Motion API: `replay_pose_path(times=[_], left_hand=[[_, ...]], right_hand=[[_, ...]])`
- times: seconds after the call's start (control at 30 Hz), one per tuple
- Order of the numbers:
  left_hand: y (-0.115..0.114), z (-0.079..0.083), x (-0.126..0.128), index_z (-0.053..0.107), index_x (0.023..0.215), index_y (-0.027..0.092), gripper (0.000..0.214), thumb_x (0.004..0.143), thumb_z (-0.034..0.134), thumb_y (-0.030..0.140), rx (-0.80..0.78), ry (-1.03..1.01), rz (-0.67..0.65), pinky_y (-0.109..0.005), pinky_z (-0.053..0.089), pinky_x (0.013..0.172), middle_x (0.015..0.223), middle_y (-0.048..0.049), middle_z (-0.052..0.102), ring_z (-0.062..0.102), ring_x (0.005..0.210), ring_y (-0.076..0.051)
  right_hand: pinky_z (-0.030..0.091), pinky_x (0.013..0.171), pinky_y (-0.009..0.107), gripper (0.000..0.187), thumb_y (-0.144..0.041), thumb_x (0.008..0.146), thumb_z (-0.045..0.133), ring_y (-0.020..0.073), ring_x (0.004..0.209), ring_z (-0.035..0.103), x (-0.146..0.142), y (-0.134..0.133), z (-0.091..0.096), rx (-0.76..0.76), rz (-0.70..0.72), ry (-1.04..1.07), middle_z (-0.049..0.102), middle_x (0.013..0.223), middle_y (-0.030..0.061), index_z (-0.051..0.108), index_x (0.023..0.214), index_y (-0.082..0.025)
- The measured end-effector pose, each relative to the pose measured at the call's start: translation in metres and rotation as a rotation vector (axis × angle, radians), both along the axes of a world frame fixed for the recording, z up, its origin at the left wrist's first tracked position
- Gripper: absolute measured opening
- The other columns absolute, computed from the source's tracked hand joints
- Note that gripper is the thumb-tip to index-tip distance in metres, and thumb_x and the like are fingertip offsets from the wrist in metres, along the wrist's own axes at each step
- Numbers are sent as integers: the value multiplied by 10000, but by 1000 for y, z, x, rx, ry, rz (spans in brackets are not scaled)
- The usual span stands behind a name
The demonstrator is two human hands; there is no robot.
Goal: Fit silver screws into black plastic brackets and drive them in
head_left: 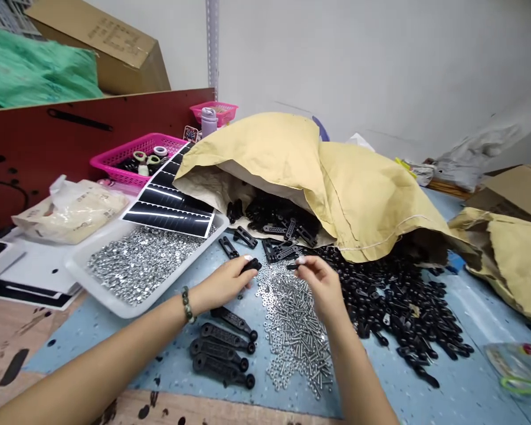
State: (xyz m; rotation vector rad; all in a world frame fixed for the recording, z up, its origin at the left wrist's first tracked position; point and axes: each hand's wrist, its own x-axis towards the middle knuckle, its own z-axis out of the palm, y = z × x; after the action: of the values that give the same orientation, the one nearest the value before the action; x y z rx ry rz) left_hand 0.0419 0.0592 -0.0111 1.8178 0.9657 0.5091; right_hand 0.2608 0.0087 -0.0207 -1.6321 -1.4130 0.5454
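Black plastic piece (251, 265) sits pinched in the nearly closed left hand (223, 284); the right hand (321, 287) pinches a second black piece (292, 266). Loose steel screws (292, 330) lie below and between both hands, black brackets (223, 348) below the left.

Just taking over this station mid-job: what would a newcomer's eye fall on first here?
The large tan paper sack slumped across the blue work mat catches the eye first, with glossy black plastic parts spilling from it to the right. Between the left hand and right hand, each pinching a small black piece, lies a heap of silver screws and nuts. At left, a white tray holds silver washers or nuts.
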Motion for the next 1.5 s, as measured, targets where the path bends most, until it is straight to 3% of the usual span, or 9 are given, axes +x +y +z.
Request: replay_pose_path(times=[0.07, 0.17, 0.43, 0.6, 0.77, 0.93, 1.13, 1.37, 1.5], left_hand=[[-6, 1, 0, 512, 896, 194, 149, 899, 439, 325, 56, 4, -58, -334, 467, 693, 783, -6, 594, 571, 709, -175], [-16, 4, -1, 535, 955, 205, 119, 899, 484, 296, 147, -17, -127, -339, 449, 787, 923, -20, 601, 565, 856, -189], [-21, 14, -10, 593, 925, 197, 188, 959, 444, 305, 412, -13, -178, -301, 441, 741, 863, -18, 622, 578, 788, -169], [-14, 18, -21, 587, 834, 195, 214, 924, 470, 351, 385, 103, -50, -294, 410, 660, 753, -2, 617, 577, 708, -178], [-8, 6, -28, 535, 924, 189, 184, 907, 436, 342, 284, 168, 82, -312, 418, 633, 742, 2, 597, 579, 698, -200], [-5, -1, -29, 584, 992, 196, 200, 914, 439, 309, 313, 121, -48, -340, 440, 833, 981, -41, 624, 575, 939, -211], [-7, -5, -15, 659, 973, 216, 174, 910, 497, 223, 380, 139, -251, -319, 429, 864, 963, -35, 615, 554, 949, -197], [-8, -11, -12, 648, 1078, 226, 243, 942, 447, 215, 420, 228, -411, -322, 408, 879, 1029, -54, 600, 533, 975, -206], [0, -10, -20, 661, 1080, 243, 261, 946, 437, 230, 388, 299, -411, -353, 393, 904, 1008, -47, 611, 546, 983, -212]], right_hand=[[522, 746, 320, 154, -318, 807, 604, 187, 843, 636, -25, -14, 1, 42, 160, 334, 666, 922, 44, 611, 909, -203], [523, 713, 302, 123, -289, 762, 668, 176, 792, 637, -51, -23, -1, 41, 242, 509, 668, 829, 28, 625, 834, -198], [496, 799, 320, 86, -184, 875, 556, 183, 895, 612, -58, -33, 15, 281, 265, 100, 646, 902, 42, 632, 867, -222], [506, 751, 316, 203, -238, 882, 565, 174, 843, 598, -55, -29, 3, 96, 259, 14, 601, 989, 57, 591, 1082, -218], [442, 796, 394, 104, -128, 836, 607, 230, 884, 529, -66, -29, -20, -12, 229, -522, 587, 906, 54, 669, 816, -209], [429, 810, 379, 86, -150, 790, 689, 225, 897, 531, -70, -38, -26, -26, 218, -446, 588, 915, 32, 642, 815, -218], [454, 782, 340, 121, -144, 868, 554, 211, 887, 555, -51, -55, -24, 42, 121, -268, 595, 945, 57, 553, 978, -193], [445, 773, 340, 146, -133, 898, 520, 208, 856, 564, -58, -59, -43, 136, 225, -424, 638, 894, 43, 630, 948, -215], [453, 785, 361, 145, -138, 886, 531, 217, 850, 579, -67, -56, -35, 94, 203, -447, 649, 887, 46, 643, 944, -210]])
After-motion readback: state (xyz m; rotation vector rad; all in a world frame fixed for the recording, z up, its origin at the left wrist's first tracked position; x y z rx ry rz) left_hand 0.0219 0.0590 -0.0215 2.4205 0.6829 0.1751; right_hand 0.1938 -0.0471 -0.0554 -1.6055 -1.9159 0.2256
